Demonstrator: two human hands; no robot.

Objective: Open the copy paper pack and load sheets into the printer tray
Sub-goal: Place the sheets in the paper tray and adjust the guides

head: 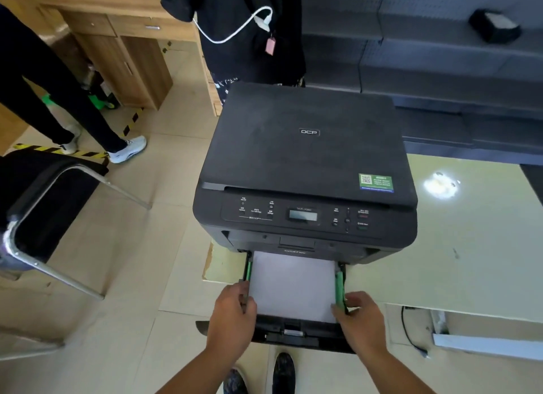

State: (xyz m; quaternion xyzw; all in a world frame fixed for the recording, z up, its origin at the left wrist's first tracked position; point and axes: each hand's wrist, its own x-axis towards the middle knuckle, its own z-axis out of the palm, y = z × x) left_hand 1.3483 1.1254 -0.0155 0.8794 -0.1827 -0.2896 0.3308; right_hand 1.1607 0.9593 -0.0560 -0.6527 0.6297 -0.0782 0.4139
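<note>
A black printer (305,158) stands at the front corner of a pale table (458,261). Its paper tray (293,335) is pulled out toward me past the table edge. A stack of white sheets (293,285) lies flat in the tray between two green side guides (340,288). My left hand (232,320) grips the tray's left wall, thumb over the edge by the left guide. On the tray's right wall my right hand (361,320) holds on, fingers against the right green guide. No copy paper pack is in view.
A black chair with a metal frame (44,211) stands on the tiled floor at the left. A person's legs and white shoes (126,150) are beyond it, near a wooden cabinet (126,56). Another person in black stands behind the printer. My shoes show below the tray.
</note>
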